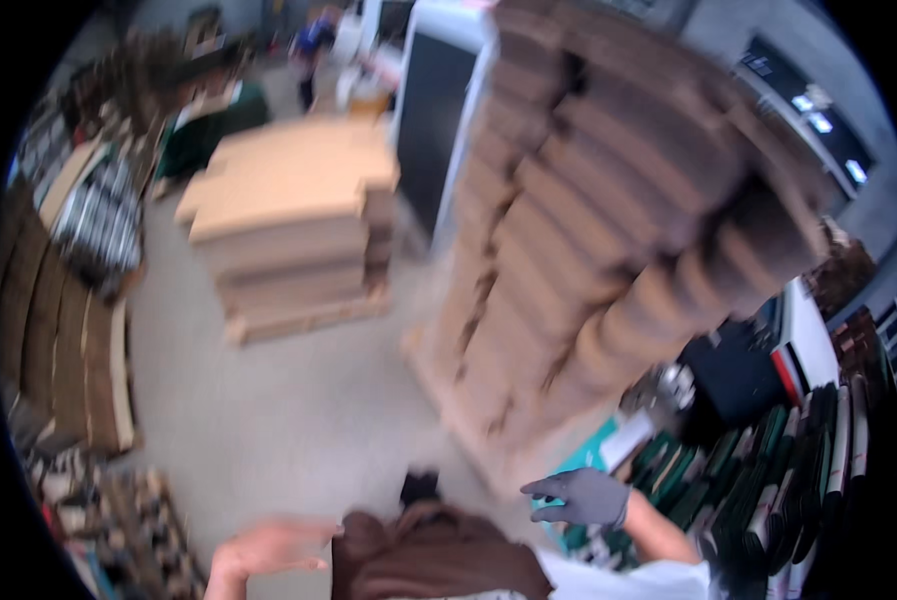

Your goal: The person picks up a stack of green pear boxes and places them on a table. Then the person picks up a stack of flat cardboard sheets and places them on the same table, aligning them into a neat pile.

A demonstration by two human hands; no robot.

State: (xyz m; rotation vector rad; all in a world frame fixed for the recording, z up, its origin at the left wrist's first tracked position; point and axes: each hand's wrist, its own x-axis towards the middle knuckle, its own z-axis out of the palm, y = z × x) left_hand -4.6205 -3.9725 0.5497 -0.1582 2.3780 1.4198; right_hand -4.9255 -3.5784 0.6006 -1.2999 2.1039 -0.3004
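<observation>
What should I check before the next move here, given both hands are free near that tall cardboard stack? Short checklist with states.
1. Left hand empty: ok, bare, open, holding nothing.
2. Right hand empty: ok, in a grey glove, fingers spread, holding nothing.
3. Right hand clear of the tall cardboard stack: ok, close to its base but not touching.
4. Tall stack standing straight: cannot tell, the picture is blurred and bent by the lens.
5. Floor between the person and the low cardboard stack: ok, bare concrete shows.
6. Other people nearby: not ok, a person stands far behind the low stack.
</observation>
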